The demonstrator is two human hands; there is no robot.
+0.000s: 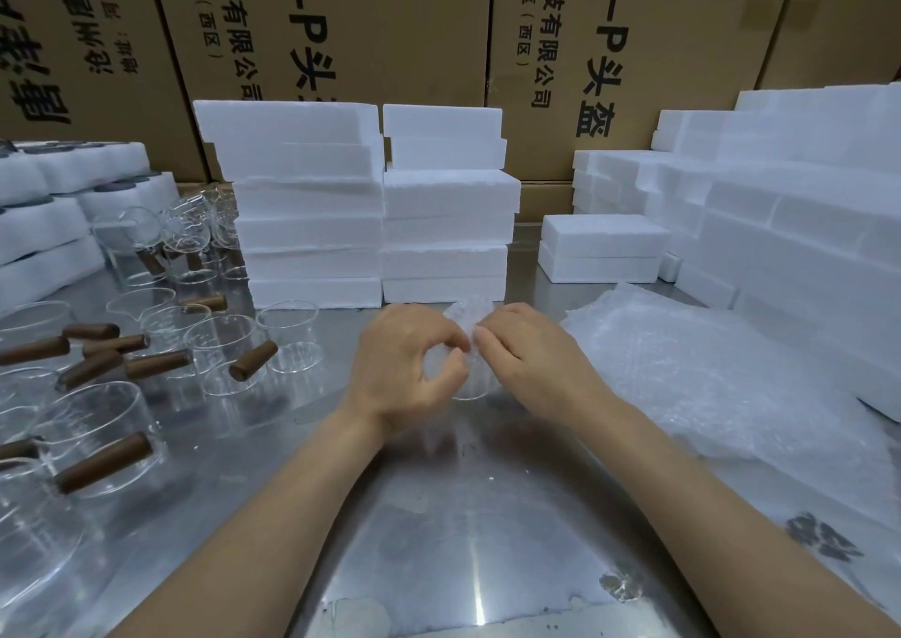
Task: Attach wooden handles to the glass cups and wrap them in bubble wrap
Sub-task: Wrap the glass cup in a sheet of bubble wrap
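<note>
Both hands are working mid-counter on one cup [469, 384] that's mostly swaddled in bubble wrap [465, 318]. The left hand [407, 364] has thumb and fingers curled into a ring, pinching the wrap on the cup's left side. The right hand [529, 349] comes in from the other side, fingertips pinching the wrap near the top, almost touching the left fingers. You can just see the cup's clear base sitting on the counter [439, 515] below the hands; whether a handle is on this one I can't tell, the wrap and hands hide it.

To the right, a loose sheet pile [707, 374] of bubble wrap lies flat on the counter, close to the right forearm.

Off to the left there's a whole crowd of glass cups [229, 345], some with wooden handles already on, like the big one [102, 462] near the bottom left. A few loose handles [90, 331] are scattered among them, and one handle [252, 360] leans against a cup nearest the hands.

Behind the hands are two stacks of white foam blocks [312, 208], a short foam stack [602, 247] further right, and a big stepped foam pile [780, 208] along the right edge. More foam trays [58, 208] sit at the far left. Cardboard boxes [390, 27] with printed text form the wall at the back.
</note>
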